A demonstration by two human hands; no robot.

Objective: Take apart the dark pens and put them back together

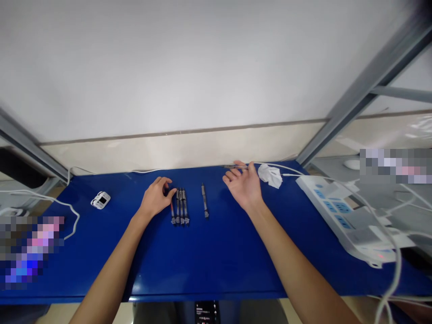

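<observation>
Several pens point(182, 204) lie side by side in a row on the blue tabletop point(209, 256), the leftmost a red pen point(173, 210). My left hand point(157, 197) rests at the left of this row, fingers curved and thumb apart from them. Its thumb tip is close to the red pen's upper end; whether they touch I cannot tell. To the right of the row a single dark pen point(204, 200) lies apart, pointing away from me. Farther right is my right hand point(245, 184), palm turned up with loosely bent, spread fingers and nothing in them.
A crumpled white tissue point(270, 175) lies right of my right hand. At the right edge stands a large white power strip point(340, 216) with cables. A small white device point(100, 200) sits on the left. The wall point(189, 148) closes the back; a phone point(206, 312) shows below the front edge.
</observation>
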